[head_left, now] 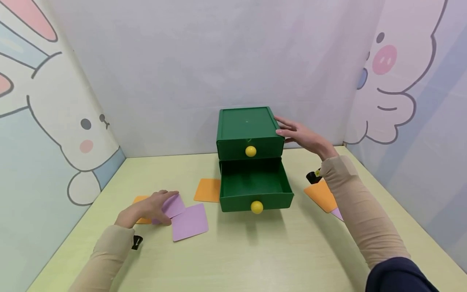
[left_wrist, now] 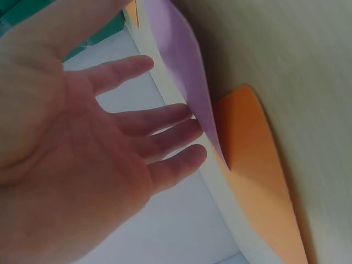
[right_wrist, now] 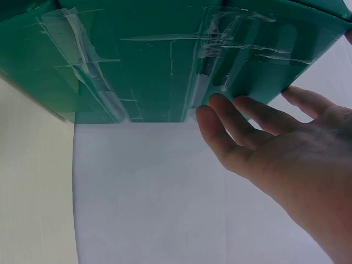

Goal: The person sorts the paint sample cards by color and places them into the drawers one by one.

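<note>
A green two-drawer box point(head_left: 245, 123) stands mid-table, its lower drawer point(head_left: 255, 182) pulled out and bare inside, its upper drawer point(head_left: 233, 149) closed; both have yellow knobs. My right hand point(head_left: 304, 136) rests against the box's right side, thumb by the top edge, fingers stretched along the taped side point(right_wrist: 148, 66) in the right wrist view. At the left, my left hand point(head_left: 151, 209) spreads over a purple card point(head_left: 174, 206), thumb apart from the fingers. In the left wrist view, fingertips point(left_wrist: 184, 113) reach the edge of that tilted purple card point(left_wrist: 184, 66).
An orange card point(head_left: 142, 221) lies partly under the left hand. Beside it is a second purple card point(head_left: 190, 223); another orange card point(head_left: 207, 190) touches the box's left. Right of the box, an orange card point(head_left: 322, 195) overlaps a purple one point(head_left: 338, 213). White walls with cartoon animals surround the table.
</note>
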Demonstrator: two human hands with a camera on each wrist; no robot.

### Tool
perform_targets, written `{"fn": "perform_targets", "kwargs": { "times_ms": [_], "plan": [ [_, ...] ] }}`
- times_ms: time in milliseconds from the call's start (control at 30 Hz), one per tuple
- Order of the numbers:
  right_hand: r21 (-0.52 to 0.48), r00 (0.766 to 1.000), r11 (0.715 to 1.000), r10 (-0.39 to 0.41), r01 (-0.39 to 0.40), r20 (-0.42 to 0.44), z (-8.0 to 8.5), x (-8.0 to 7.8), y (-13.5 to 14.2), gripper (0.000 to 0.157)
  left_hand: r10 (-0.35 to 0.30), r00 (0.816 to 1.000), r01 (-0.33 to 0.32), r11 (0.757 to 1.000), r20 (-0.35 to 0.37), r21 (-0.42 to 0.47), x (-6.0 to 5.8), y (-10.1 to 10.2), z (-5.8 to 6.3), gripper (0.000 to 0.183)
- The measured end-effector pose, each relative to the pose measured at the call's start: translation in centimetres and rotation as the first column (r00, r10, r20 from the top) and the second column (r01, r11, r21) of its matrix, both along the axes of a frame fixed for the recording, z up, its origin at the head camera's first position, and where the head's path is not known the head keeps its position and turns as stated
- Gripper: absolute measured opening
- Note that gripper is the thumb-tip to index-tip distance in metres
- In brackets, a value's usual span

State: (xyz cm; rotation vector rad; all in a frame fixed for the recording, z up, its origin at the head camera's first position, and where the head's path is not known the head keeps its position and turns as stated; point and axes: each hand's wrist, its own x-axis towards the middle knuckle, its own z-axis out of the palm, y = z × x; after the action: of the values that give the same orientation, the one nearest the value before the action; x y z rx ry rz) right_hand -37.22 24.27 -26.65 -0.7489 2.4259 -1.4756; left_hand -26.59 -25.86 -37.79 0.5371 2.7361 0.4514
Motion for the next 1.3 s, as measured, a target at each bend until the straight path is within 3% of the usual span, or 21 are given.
{"fn": "perform_targets", "kwargs": {
  "times_ms": [300, 500, 900, 1300],
  "plan": [
    [0.009, 1.000, 1.000, -0.002, 0.002, -0.006, 0.1, 0.1, 0.0, 0.067, 0.006, 1.000, -0.006, 1.000, -0.018, -0.004, -0.5, -0.3, -0.1, 0.097],
    [0.021, 1.000, 1.000, -0.003, 0.003, -0.015, 0.1, 0.1, -0.1, 0.067, -0.012, 0.998, 0.012, 1.000, -0.067, 0.008, -1.0, 0.0, 0.2, 0.098],
    [0.009, 1.000, 1.000, -0.001, 0.001, -0.002, 0.1, 0.0, 0.0, 0.066, -0.117, 0.980, 0.127, 0.990, -0.162, 0.054, -1.6, 2.8, 3.4, 0.090],
    [0.012, 1.000, 1.000, -0.012, 0.012, 0.010, 0.1, 0.1, 0.0, 0.067, -0.239, 0.937, 0.267, 0.961, -0.253, 0.079, -1.1, 5.8, 7.1, 0.083]
  ]
}}
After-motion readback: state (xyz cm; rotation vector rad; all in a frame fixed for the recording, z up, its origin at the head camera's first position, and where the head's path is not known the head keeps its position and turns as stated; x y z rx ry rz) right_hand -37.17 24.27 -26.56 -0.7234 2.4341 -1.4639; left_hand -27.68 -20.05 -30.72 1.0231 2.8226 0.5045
